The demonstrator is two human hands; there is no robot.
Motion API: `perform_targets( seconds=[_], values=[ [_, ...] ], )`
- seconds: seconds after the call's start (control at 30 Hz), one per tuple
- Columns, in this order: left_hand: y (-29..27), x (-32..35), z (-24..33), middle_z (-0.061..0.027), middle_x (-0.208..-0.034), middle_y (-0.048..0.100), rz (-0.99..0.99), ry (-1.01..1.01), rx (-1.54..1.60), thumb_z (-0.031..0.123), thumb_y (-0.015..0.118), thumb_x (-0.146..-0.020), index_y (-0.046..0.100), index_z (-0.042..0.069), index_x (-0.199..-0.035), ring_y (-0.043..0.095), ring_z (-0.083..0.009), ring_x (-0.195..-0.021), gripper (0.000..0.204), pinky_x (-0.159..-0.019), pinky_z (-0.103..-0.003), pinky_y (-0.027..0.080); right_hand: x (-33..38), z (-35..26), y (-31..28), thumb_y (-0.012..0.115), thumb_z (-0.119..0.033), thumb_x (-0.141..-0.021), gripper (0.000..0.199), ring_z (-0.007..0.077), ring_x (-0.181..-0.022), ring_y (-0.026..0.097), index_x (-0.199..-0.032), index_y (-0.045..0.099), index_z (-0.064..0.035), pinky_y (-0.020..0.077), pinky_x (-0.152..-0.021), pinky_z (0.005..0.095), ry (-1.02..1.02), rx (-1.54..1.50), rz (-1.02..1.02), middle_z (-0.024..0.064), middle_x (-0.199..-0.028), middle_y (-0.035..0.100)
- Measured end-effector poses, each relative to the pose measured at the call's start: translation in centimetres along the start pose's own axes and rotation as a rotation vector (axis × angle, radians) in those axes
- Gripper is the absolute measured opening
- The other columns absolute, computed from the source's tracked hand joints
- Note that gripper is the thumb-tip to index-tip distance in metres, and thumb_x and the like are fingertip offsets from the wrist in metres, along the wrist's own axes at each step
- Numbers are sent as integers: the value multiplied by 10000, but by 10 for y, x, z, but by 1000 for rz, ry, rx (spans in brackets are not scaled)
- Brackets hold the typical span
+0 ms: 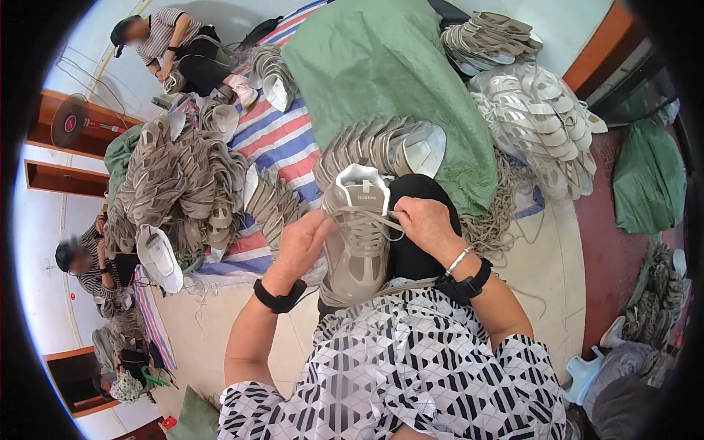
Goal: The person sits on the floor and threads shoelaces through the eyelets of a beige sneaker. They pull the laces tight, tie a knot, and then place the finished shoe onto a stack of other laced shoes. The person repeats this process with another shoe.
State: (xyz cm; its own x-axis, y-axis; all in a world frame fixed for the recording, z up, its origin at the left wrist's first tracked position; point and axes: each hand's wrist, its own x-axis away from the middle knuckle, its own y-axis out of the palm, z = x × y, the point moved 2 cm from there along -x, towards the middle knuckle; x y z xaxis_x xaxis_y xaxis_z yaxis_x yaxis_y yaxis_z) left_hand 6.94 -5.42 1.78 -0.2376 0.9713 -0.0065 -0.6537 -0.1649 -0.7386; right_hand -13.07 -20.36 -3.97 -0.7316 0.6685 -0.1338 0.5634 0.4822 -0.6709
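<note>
A beige-grey shoe upper (356, 253) with a white lining rests on my lap, its toe toward me and its collar away. A beige shoelace (364, 213) runs through its eyelets and stretches across the top of the tongue. My left hand (302, 238) is closed at the upper's left side, pinching one end of the lace. On the other side, my right hand (425, 224) pinches the lace near the collar, and a short loop hangs by its fingers. More loose lace (392, 287) lies across my lap below the toe.
Just beyond my knees is a row of nested uppers (374, 150), beside a large green sack (381, 81). Heaped uppers (183, 183) cover a striped sheet (275, 139) at left. A bundle of laces (488, 220) lies at right. Two people (172, 48) (92, 264) sit at left.
</note>
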Motion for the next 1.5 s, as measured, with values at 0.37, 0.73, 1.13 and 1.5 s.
perform_targets(
  seconds=[0.37,0.73,1.13,1.5],
  values=[
    [1,37,-18,-46,-802,622,204,69,-41,137,463,-979,611,21,-906,569,-158,-713,201,-662,-264,454,-8,-2,0,627,-175,-822,103,326,-669,622,-804,642,-75,487,-595,409,-104,99,34,123,-707,639],
    [-59,-3,-3,10,-690,586,690,-52,355,254,400,-1027,596,34,-1067,331,-12,-531,297,-486,-171,256,-22,9,8,625,-190,-817,122,343,-675,613,-805,632,-69,477,-595,428,-59,67,-69,142,-710,623],
    [-72,-13,-7,-12,-703,604,710,-7,279,180,408,-1009,524,6,-1163,401,-31,-590,260,-566,-195,326,-15,0,6,630,-169,-828,100,317,-642,611,-803,645,-74,469,-574,395,-31,-42,15,119,-697,624],
    [36,-12,-33,36,-731,497,239,-215,452,177,431,-1000,566,32,-937,436,-54,-673,208,-641,-198,375,-33,-1,-4,617,-98,-773,144,254,-683,600,-911,618,-138,420,-694,369,-489,146,-73,53,-684,580]
  ],
)
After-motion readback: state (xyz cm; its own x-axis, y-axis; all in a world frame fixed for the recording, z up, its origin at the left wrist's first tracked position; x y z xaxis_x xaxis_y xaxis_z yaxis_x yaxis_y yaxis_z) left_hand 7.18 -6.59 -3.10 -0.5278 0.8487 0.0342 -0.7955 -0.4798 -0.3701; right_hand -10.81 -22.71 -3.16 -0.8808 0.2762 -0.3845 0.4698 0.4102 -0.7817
